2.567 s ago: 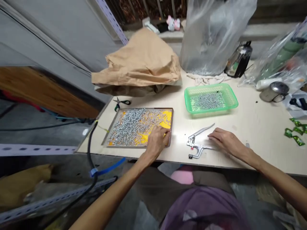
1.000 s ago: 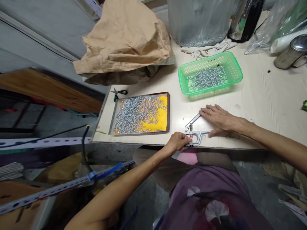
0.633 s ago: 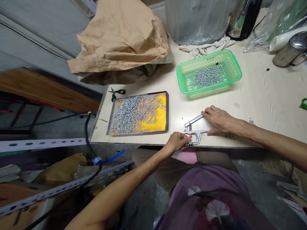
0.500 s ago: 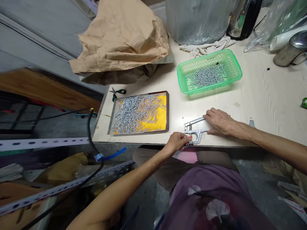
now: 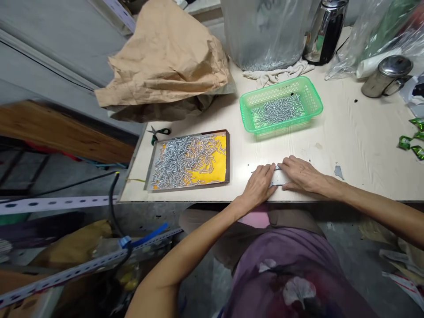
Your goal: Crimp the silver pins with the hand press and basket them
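A metal hand press tool lies near the table's front edge, mostly covered by both hands. My left hand wraps round its left end and hides the jaws. Around the handles at the right is my right hand, its fingers closed. Left of the hands, a shallow tray with a yellow bottom holds many small silvery metal pieces. Behind the tool, a green plastic basket contains more such pieces.
Black-handled scissors lie behind the tray. Crumpled brown paper, a large clear bag, a kettle and a metal mug stand along the back. Green wrapped items are at the far right.
My left hand has moved from the tool's lower jaw up over its left end, covering it. My right hand still grips the handles. The view has shifted slightly toward the right.
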Motion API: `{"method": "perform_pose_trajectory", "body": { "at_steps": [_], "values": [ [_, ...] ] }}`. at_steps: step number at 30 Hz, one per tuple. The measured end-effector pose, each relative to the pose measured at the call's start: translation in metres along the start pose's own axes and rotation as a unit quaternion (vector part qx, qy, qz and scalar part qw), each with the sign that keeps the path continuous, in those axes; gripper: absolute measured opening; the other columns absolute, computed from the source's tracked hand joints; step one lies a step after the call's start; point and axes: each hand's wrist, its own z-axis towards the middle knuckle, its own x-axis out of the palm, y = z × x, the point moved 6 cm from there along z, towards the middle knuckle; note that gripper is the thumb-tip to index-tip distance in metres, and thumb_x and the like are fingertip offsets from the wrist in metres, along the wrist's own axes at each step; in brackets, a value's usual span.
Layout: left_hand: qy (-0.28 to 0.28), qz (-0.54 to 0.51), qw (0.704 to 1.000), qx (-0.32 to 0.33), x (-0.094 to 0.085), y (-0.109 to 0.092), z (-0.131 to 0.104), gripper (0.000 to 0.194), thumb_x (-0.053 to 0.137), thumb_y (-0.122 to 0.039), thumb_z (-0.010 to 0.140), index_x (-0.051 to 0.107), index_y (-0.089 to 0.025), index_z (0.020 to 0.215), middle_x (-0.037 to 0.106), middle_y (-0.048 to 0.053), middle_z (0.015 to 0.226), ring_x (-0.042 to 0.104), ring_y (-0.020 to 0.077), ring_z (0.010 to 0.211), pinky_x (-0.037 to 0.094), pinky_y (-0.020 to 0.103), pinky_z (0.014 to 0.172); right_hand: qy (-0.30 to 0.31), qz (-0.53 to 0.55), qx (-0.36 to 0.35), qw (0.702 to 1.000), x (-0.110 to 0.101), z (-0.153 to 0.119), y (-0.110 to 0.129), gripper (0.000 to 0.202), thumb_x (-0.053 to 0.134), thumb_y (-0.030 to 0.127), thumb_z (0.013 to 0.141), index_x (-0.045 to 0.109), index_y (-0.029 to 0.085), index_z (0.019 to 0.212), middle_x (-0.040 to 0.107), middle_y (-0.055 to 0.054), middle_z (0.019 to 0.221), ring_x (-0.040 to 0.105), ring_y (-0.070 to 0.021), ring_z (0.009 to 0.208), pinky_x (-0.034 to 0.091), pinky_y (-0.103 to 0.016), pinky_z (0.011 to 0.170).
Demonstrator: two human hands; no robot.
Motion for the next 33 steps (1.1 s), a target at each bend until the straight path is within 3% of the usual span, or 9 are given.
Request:
{"method": "perform_pose_trajectory", "body": {
  "at_steps": [2,4,13,18,21,24,28,33],
  "values": [
    [0.019,0.022,1.0,-0.001,0.0,0.0,0.004,0.066,0.064,-0.026,0.084,0.035,-0.01,0.141,0.054,0.017,0.128,0.052,0.0304,0.114,0.046,0.046,0.098,0.002,-0.009,0.025,1.0,0.001,-0.005,-0.004,0.062,0.08,0.044,0.073,0.056,0.009,0.118,0.061,-0.015,0.108,0.052,-0.0281,0.095,0.042,-0.035,0.075],
    [0.031,0.043,0.999,-0.003,-0.002,-0.002,0.005,0.064,0.065,-0.03,0.085,0.037,-0.012,0.139,0.056,0.015,0.123,0.052,0.0298,0.111,0.047,0.045,0.094,-0.011,-0.024,0.05,0.998,0.001,-0.009,-0.006,0.061,0.079,0.045,0.074,0.056,0.01,0.118,0.061,-0.016,0.109,0.052,-0.0294,0.095,0.041,-0.036,0.074],
    [0.058,0.055,0.996,-0.046,-0.008,-0.007,0.004,0.032,0.064,-0.03,0.089,0.058,-0.019,0.119,0.063,0.007,0.106,0.055,0.0243,0.1,0.048,0.036,0.081,-0.082,-0.036,0.039,0.995,0.008,-0.018,0.016,0.008,0.058,0.018,0.091,0.063,0.013,0.095,0.06,-0.009,0.085,0.05,-0.0227,0.081,0.035,-0.032,0.066],
    [0.064,0.058,0.994,-0.064,-0.009,-0.004,0.004,0.018,0.062,-0.031,0.091,0.065,-0.02,0.105,0.065,0.006,0.095,0.057,0.0242,0.098,0.05,0.035,0.078,-0.108,0.006,0.028,0.994,0.012,-0.019,0.016,0.021,0.047,0.015,0.096,0.063,0.016,0.083,0.059,-0.007,0.079,0.049,-0.0202,0.075,0.034,-0.031,0.066],
    [0.034,0.056,0.996,-0.067,-0.009,-0.001,0.004,0.03,0.066,-0.032,0.088,0.062,-0.019,0.115,0.067,0.008,0.102,0.059,0.0251,0.1,0.053,0.038,0.081,-0.105,0.034,0.026,0.994,0.006,-0.016,0.0,0.014,0.056,0.025,0.094,0.065,0.014,0.098,0.062,-0.01,0.092,0.052,-0.0225,0.084,0.038,-0.032,0.071],
    [-0.044,0.053,0.996,-0.054,-0.004,-0.004,-0.003,0.043,0.064,-0.031,0.089,0.054,-0.015,0.127,0.062,0.014,0.127,0.057,0.0286,0.116,0.051,0.044,0.095,-0.069,0.074,-0.019,0.995,-0.003,-0.008,-0.019,0.032,0.061,0.037,0.091,0.062,0.014,0.112,0.062,-0.013,0.104,0.054,-0.025,0.093,0.041,-0.033,0.078],
    [-0.127,0.054,0.99,0.007,0.015,-0.025,-0.02,0.038,0.051,-0.025,0.096,0.051,-0.012,0.132,0.048,0.018,0.146,0.04,0.0301,0.141,0.04,0.047,0.112,-0.041,0.055,-0.012,0.998,-0.009,0.01,-0.037,0.026,0.047,0.031,0.097,0.065,0.015,0.107,0.065,-0.013,0.097,0.056,-0.0237,0.09,0.04,-0.033,0.079],
    [-0.125,-0.011,0.991,0.054,0.036,-0.045,-0.03,0.043,0.046,-0.034,0.098,0.05,-0.011,0.134,0.055,0.018,0.14,0.043,0.0277,0.139,0.04,0.047,0.114,-0.069,-0.028,-0.009,0.997,-0.01,0.036,-0.033,0.018,0.051,0.025,0.095,0.067,0.016,0.094,0.067,-0.011,0.092,0.055,-0.0233,0.089,0.034,-0.034,0.079]
  ]
}}
